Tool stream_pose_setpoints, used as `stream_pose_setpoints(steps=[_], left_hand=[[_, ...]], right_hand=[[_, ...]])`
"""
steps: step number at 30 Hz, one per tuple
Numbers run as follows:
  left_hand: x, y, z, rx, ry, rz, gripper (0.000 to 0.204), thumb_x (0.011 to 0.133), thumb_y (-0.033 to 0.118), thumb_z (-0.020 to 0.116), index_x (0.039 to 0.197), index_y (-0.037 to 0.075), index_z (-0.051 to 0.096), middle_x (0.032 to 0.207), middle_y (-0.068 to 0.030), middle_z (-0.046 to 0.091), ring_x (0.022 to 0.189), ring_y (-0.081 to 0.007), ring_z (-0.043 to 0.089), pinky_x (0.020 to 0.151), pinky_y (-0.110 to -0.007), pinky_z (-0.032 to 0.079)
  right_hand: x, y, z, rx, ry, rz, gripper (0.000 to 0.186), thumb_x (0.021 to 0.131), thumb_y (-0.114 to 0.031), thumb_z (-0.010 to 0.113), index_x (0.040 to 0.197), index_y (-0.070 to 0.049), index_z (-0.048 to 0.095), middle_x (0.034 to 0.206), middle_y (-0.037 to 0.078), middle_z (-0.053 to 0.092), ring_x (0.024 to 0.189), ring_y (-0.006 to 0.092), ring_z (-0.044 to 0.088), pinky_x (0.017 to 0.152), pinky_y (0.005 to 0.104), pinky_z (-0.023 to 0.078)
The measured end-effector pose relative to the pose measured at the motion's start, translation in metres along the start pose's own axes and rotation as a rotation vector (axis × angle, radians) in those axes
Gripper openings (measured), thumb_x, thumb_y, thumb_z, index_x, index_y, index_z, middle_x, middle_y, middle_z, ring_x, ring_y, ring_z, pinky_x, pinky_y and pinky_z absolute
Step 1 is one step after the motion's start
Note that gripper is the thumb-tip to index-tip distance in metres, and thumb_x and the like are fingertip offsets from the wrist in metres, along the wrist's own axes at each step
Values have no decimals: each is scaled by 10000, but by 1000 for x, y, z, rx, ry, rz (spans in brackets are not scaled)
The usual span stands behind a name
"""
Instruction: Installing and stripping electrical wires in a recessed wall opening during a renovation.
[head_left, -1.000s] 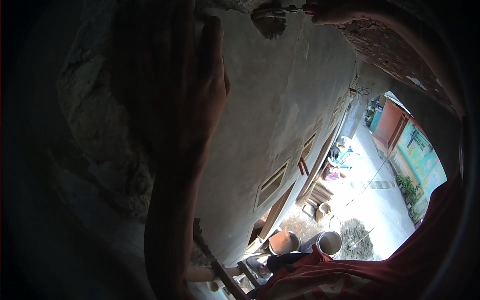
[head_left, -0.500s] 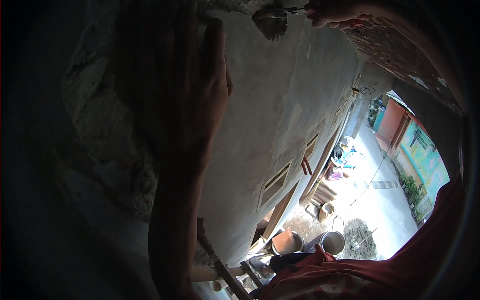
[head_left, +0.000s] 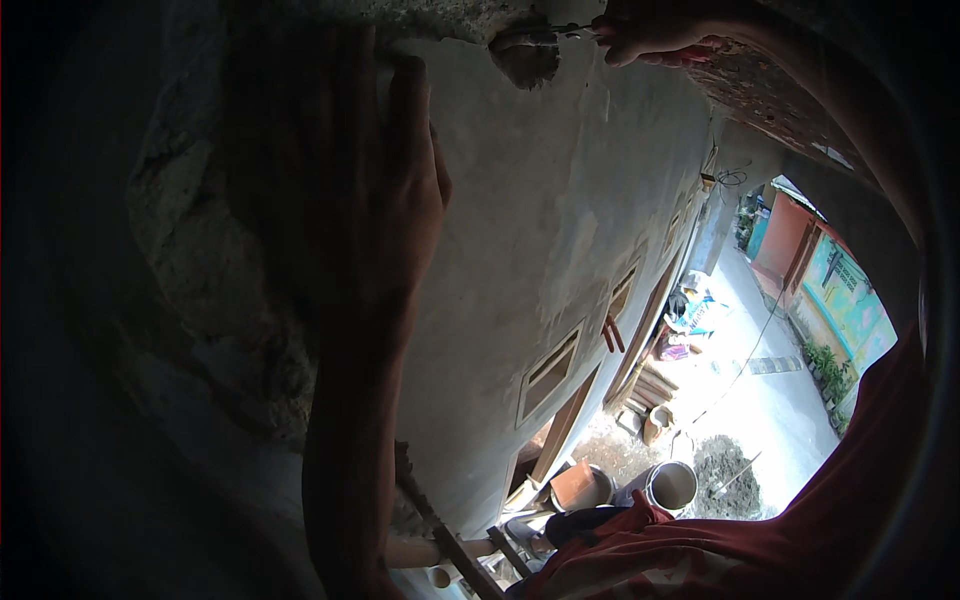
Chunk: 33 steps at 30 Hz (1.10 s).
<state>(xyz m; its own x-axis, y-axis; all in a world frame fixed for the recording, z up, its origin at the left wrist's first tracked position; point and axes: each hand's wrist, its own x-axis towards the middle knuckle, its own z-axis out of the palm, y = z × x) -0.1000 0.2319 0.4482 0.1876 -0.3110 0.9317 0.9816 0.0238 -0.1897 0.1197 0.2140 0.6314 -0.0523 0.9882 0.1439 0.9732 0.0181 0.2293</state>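
My left hand (head_left: 375,210) reaches up along the left, its fingers stretched out and lying against the top of the grey wall (head_left: 520,210) beside a rough broken edge. Much of that hand is in shadow. At the upper right, my right hand (head_left: 640,42) is closed round the handle end of a trowel (head_left: 568,31), whose thin metal neck shows. The trowel's blade lies at a dark, ragged patch (head_left: 528,66) near the wall's top; the dimness partly hides it.
Far below are a grey bucket (head_left: 672,486), another container with an orange piece (head_left: 575,485), and a sand heap (head_left: 728,475). A bamboo pole (head_left: 415,551) and wooden bar (head_left: 440,530) cross beneath my left arm. Rough brickwork (head_left: 770,95) rises at right.
My right hand and the trowel have shifted slightly left in the picture. My left hand sits a little lower in view, still against the wall.
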Motion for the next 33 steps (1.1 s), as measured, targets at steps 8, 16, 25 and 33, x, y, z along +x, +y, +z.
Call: stream_pose_setpoints(steps=[8, 16, 25, 33], left_hand=[[-2, 5, 7, -16, 3, 6, 211, 839, 193, 641, 1047, 160, 622, 1182, -16, 574, 1171, -235, 507, 1002, -452, 400], [1, 5, 0, 33, -21, 22, 211, 837, 193, 644, 1043, 159, 622, 1185, -16, 569, 1179, -241, 503, 1016, -456, 392], [0, 3, 3, -1, -4, 28, 194, 833, 193, 645, 1019, 144, 619, 1170, -27, 571, 1167, -251, 506, 1034, -468, 378], [0, 4, 2, -28, -12, 14, 192, 833, 191, 647, 1017, 147, 617, 1173, -28, 570, 1166, -243, 506, 1038, -468, 378]], right_hand=[[2, 14, 8, -170, 92, 15, 373, 910, -337, 550, 692, -35, 546, 549, 71, 523, 473, 176, 504, 451, 355, 427], [0, 20, 13, -202, 131, -3, 351, 909, -333, 552, 724, -35, 550, 577, 77, 532, 495, 183, 517, 471, 357, 434], [8, 21, 22, -229, 174, -31, 329, 909, -329, 555, 760, -35, 555, 609, 84, 542, 518, 191, 531, 494, 359, 443], [15, 25, 27, -248, 227, -62, 312, 908, -325, 557, 793, -36, 559, 637, 90, 551, 540, 197, 543, 514, 361, 450]])
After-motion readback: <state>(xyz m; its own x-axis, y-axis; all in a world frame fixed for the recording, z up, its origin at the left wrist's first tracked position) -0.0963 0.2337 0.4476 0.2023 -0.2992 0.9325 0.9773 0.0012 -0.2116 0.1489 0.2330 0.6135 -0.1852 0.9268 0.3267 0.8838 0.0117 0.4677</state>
